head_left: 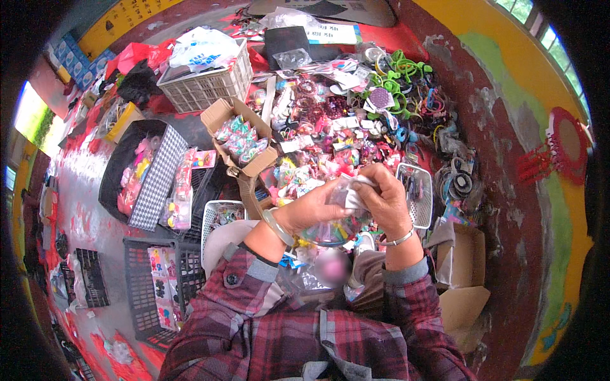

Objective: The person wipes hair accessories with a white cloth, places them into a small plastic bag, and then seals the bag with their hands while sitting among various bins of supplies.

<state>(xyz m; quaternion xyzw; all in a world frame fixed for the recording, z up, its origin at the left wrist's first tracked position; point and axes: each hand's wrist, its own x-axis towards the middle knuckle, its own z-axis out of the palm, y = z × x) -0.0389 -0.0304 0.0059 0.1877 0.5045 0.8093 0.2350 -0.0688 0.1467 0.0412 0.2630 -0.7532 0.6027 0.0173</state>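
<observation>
Between my hands, over the heap of small goods, is a small clear plastic bag point(338, 192) with a white piece point(356, 200), paper or card, at its right side. My left hand point(311, 209) grips the bag, thumb toward the white piece. The fingers of my right hand point(389, 200) are bent and pinch the white piece at the bag's edge. Whether anything else is inside the bag is too small to tell. Beneath lies a pile of colourful hair accessories point(324, 152), many in clear wrapping.
An open cardboard box point(259, 166) of wrapped items stands left of the pile. White baskets point(424, 219) flank my hands. Black crates point(143, 279) and a houndstooth bin point(152, 190) sit to the left. A beige crate point(219, 86) is behind; an opened carton point(467, 254) is at right by the wall.
</observation>
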